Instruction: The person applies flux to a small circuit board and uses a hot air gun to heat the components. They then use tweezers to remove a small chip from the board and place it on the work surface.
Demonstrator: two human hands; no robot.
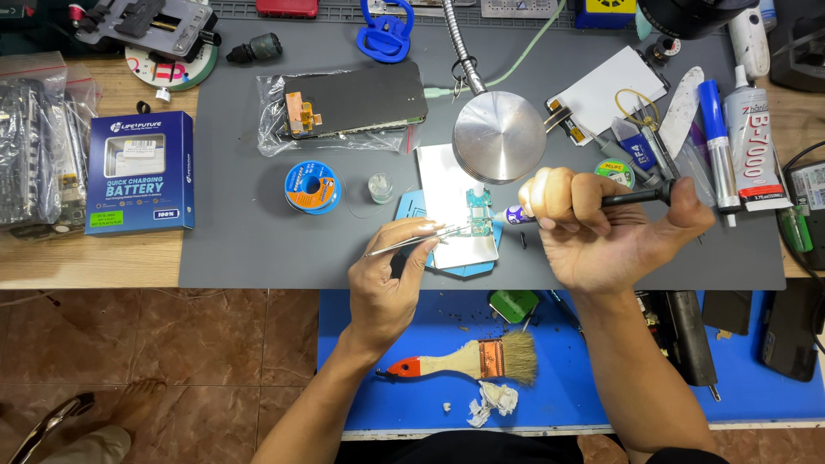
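Both hands are working over a small green circuit board [478, 216] at the middle of the worktop [241, 232].

Left hand [387, 279] is pinching metal tweezers [412, 240], tips resting at the board's edge; right hand [601, 228] is gripping a black soldering iron [632, 198] in a closed fist, its tip meeting the board, though the exact contact point is probably too small to tell; doing this well is calling for braced wrists and a light, brief touch; the lamp head [499, 136] is crowding just above, tubes and tools are lying close on the right, while open mat is lying to the left, beyond the solder spool [313, 187].
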